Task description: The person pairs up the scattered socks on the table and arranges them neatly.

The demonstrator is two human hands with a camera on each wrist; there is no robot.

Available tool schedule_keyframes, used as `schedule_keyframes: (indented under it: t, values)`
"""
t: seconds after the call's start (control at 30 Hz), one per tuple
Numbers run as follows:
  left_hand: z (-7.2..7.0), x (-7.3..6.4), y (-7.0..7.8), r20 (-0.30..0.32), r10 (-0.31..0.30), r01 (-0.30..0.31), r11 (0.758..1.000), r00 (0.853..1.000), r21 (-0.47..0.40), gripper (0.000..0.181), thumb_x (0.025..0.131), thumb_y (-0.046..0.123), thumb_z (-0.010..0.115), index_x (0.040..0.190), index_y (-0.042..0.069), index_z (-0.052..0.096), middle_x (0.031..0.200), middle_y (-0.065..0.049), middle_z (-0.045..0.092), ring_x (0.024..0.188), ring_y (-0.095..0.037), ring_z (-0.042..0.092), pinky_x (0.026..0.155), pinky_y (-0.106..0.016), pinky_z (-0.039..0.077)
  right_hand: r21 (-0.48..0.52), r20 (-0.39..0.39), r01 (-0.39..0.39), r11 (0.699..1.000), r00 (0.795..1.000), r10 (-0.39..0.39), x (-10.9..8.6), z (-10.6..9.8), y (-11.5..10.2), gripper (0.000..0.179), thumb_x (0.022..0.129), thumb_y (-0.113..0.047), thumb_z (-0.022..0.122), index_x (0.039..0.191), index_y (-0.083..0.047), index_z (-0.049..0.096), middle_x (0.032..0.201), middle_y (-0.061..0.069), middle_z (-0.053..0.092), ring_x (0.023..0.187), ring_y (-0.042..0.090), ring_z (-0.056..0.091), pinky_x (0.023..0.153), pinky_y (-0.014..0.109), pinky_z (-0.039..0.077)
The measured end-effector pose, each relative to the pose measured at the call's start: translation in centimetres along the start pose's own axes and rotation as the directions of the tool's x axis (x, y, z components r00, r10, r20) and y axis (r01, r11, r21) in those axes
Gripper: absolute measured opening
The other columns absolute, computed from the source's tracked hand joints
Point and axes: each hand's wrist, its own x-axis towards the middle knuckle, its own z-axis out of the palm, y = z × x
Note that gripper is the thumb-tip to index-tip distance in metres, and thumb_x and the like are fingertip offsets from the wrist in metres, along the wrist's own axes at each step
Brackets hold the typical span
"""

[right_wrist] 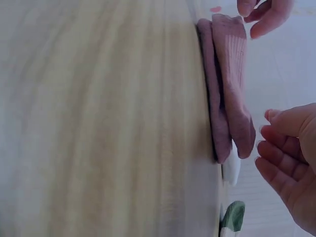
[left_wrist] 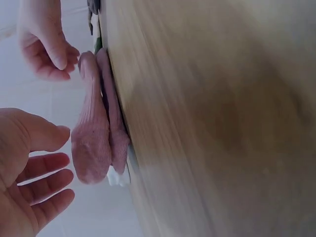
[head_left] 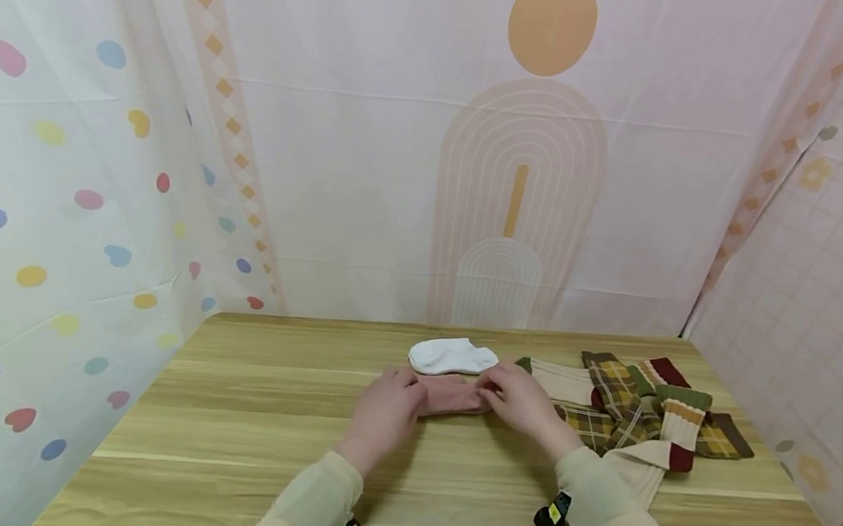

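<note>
The pink socks (head_left: 451,397) lay one over the other on the counter (head_left: 229,446), below the centre of the head frame. The left hand (head_left: 386,413) was at their left end, its grip released, fingers loosely spread just beside them. The right hand (head_left: 527,401) was at their right end, its grip likewise released, fingers slightly bent and just apart from them. A white sock (head_left: 450,356) lay just above the pair in frame. At lower right, plaid socks (head_left: 610,383) and cream socks (head_left: 563,381) overlapped.
</note>
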Motion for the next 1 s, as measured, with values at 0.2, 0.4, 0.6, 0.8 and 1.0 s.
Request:
schedule_keyframes:
  t: [0.2,0.4,0.6,0.8,1.0]
  values:
    - [0.4,-0.5,0.2,-0.052,-0.030,0.028,0.999,0.998,-0.025,0.012,0.076,0.003,0.076,0.077,0.010,0.067,0.087,-0.006,0.062,0.076,-0.027,0.058,0.066,-0.042,0.051,-0.048,0.016,0.105,0.993,0.994,-0.104,0.0,0.4,-0.1,0.009,0.089,-0.006,0.073,0.094,-0.013,0.070,0.093,-0.001,0.064,0.091,0.018,0.060,0.081,0.038,0.051]
    - [0.5,-0.9,0.1,-0.009,-0.012,0.011,0.999,1.000,-0.037,0.005,0.081,0.004,0.075,0.084,0.006,0.072,0.090,-0.010,0.067,0.081,-0.029,0.065,0.070,-0.043,0.054,-0.081,0.074,0.142,0.986,0.988,-0.136,-0.2,0.5,-0.2,0.007,0.090,-0.009,0.072,0.095,-0.013,0.071,0.096,0.000,0.066,0.094,0.019,0.062,0.084,0.038,0.051]
    - [0.6,-1.3,-0.1,0.100,-0.008,0.017,0.996,0.995,-0.088,0.012,0.079,0.004,0.077,0.085,0.007,0.068,0.095,-0.010,0.068,0.085,-0.029,0.066,0.073,-0.043,0.055,-0.084,0.101,0.106,0.991,0.990,-0.097,-0.4,0.6,-0.4,0.008,0.091,-0.009,0.072,0.098,-0.013,0.071,0.098,0.001,0.066,0.093,0.020,0.063,0.082,0.039,0.052]
    - [0.6,-1.6,-0.1,0.149,0.013,-0.006,0.999,0.989,-0.051,0.013,0.079,0.006,0.076,0.088,0.007,0.068,0.103,-0.011,0.068,0.092,-0.030,0.066,0.073,-0.043,0.056,-0.108,0.128,0.095,0.990,0.988,-0.081,-0.4,0.7,-0.4,0.010,0.091,-0.011,0.071,0.101,-0.012,0.073,0.100,0.002,0.066,0.094,0.021,0.063,0.083,0.039,0.053]
    - [0.5,-1.7,0.2,0.204,0.051,-0.054,0.998,0.978,0.011,0.013,0.074,0.009,0.077,0.084,0.007,0.069,0.102,-0.012,0.067,0.086,-0.028,0.066,0.071,-0.040,0.056,-0.114,0.147,0.088,0.990,0.987,-0.071,-0.6,0.6,-0.5,0.011,0.092,-0.013,0.072,0.102,-0.012,0.074,0.098,0.002,0.064,0.089,0.019,0.062,0.078,0.037,0.053]
